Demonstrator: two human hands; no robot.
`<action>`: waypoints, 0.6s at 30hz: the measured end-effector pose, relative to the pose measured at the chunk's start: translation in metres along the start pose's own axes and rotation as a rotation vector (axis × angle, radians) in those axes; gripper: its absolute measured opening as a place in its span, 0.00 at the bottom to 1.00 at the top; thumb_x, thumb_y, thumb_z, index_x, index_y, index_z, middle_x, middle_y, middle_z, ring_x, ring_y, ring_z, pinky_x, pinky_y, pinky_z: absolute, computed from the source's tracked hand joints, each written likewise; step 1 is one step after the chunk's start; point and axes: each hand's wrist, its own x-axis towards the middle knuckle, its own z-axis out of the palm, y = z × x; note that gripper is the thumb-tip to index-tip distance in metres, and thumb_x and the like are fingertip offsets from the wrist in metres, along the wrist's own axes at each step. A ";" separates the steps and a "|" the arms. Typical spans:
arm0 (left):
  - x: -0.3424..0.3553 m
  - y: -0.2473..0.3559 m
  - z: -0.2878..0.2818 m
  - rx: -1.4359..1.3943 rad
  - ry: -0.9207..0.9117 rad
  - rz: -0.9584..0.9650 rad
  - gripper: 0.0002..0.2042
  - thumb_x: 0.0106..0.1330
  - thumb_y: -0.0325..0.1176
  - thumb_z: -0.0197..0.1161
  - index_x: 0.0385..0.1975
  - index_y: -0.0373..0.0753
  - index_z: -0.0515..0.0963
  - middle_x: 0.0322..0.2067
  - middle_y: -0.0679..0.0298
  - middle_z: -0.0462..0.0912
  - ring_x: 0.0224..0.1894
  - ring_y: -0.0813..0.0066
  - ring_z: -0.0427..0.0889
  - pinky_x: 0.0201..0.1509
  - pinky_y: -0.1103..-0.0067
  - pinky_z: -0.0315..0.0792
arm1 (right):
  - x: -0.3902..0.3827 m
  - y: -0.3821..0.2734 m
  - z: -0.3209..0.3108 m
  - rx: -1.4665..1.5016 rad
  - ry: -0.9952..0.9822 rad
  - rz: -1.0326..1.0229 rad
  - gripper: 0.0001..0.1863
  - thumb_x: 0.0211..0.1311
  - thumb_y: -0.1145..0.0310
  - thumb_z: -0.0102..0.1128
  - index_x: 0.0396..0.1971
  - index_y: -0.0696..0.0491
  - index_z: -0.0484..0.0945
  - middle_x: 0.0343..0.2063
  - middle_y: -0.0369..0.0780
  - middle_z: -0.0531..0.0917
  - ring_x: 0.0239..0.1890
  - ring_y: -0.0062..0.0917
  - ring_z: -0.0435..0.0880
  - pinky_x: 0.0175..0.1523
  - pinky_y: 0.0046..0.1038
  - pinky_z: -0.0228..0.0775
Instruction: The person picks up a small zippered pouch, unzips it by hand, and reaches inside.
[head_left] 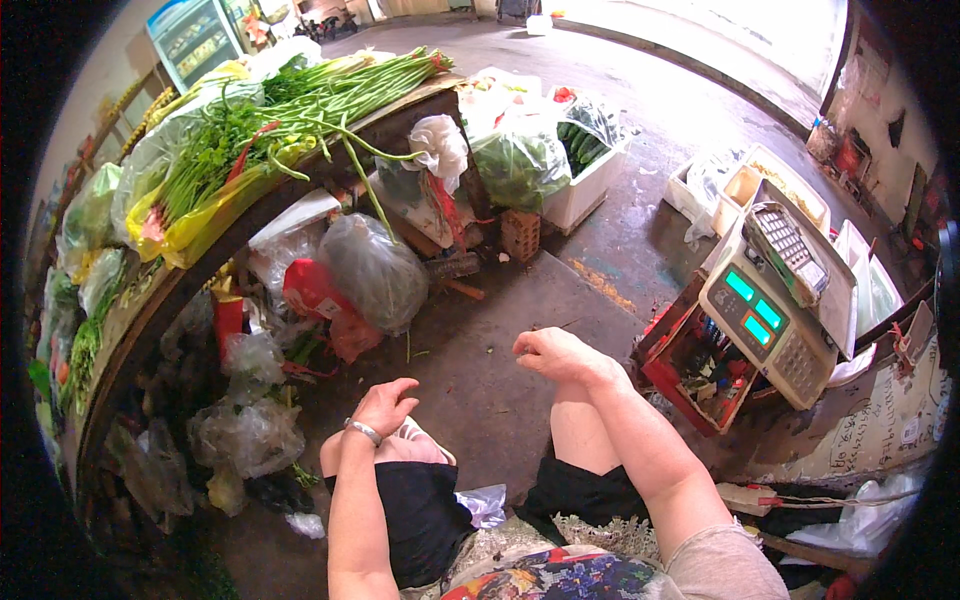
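Our left hand (381,407): empty, loose | right hand (558,353): curled, hold unclear | roundish grey bag (378,268) — ahead of nearer left fingers

I observed through one fisheye camera, worn on the head and pitched down and forward. The wearer's multicoloured printed fabric shirt front (565,580) lay nearest, at the lower edge; the bare left hand with silver wristband (382,407) and the bare right hand (557,353) were close, below centre. The view reached a distant bright white opening (715,45) at upper right.
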 end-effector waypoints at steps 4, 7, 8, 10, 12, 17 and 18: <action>0.000 -0.004 0.003 -0.009 0.020 0.034 0.18 0.59 0.36 0.63 0.50 0.40 0.77 0.38 0.53 0.84 0.38 0.61 0.83 0.45 0.72 0.76 | 0.001 0.003 0.001 0.002 -0.001 -0.010 0.15 0.56 0.64 0.56 0.43 0.52 0.79 0.40 0.46 0.83 0.47 0.42 0.80 0.52 0.38 0.71; 0.001 -0.001 0.002 -0.013 0.003 0.011 0.18 0.59 0.36 0.63 0.50 0.40 0.77 0.39 0.53 0.84 0.39 0.60 0.83 0.45 0.72 0.75 | 0.002 0.006 0.003 -0.006 0.010 -0.007 0.15 0.56 0.64 0.56 0.43 0.52 0.79 0.41 0.46 0.83 0.47 0.42 0.80 0.52 0.38 0.71; 0.001 0.001 0.001 -0.009 -0.005 0.000 0.18 0.59 0.36 0.63 0.50 0.40 0.77 0.39 0.53 0.84 0.39 0.60 0.83 0.45 0.72 0.75 | 0.002 0.007 0.003 -0.006 0.010 -0.006 0.15 0.56 0.64 0.56 0.43 0.52 0.79 0.41 0.46 0.83 0.47 0.42 0.80 0.52 0.38 0.71; 0.000 0.002 0.000 -0.005 -0.012 -0.013 0.18 0.59 0.36 0.63 0.50 0.40 0.77 0.39 0.53 0.84 0.40 0.60 0.83 0.46 0.72 0.75 | 0.001 0.004 0.003 0.001 0.007 -0.001 0.16 0.56 0.64 0.56 0.43 0.52 0.79 0.41 0.46 0.83 0.47 0.42 0.80 0.53 0.38 0.71; 0.000 0.000 0.001 -0.013 -0.004 -0.008 0.18 0.59 0.36 0.63 0.50 0.40 0.77 0.39 0.53 0.84 0.40 0.61 0.83 0.46 0.72 0.75 | 0.000 0.001 0.000 0.004 0.003 -0.002 0.16 0.56 0.64 0.56 0.44 0.52 0.79 0.41 0.46 0.83 0.48 0.42 0.80 0.53 0.38 0.71; 0.000 -0.003 0.002 -0.004 0.016 0.029 0.18 0.59 0.36 0.63 0.50 0.40 0.78 0.39 0.53 0.84 0.39 0.61 0.83 0.45 0.72 0.75 | 0.000 0.001 0.000 0.007 -0.006 0.008 0.16 0.57 0.64 0.56 0.44 0.52 0.79 0.41 0.46 0.83 0.48 0.42 0.80 0.53 0.37 0.71; 0.000 0.000 0.001 -0.006 0.013 0.022 0.18 0.59 0.36 0.63 0.50 0.40 0.78 0.38 0.53 0.84 0.38 0.62 0.83 0.45 0.72 0.75 | 0.000 0.000 0.000 0.007 -0.008 0.010 0.16 0.57 0.64 0.56 0.44 0.52 0.79 0.42 0.46 0.83 0.48 0.42 0.80 0.53 0.37 0.71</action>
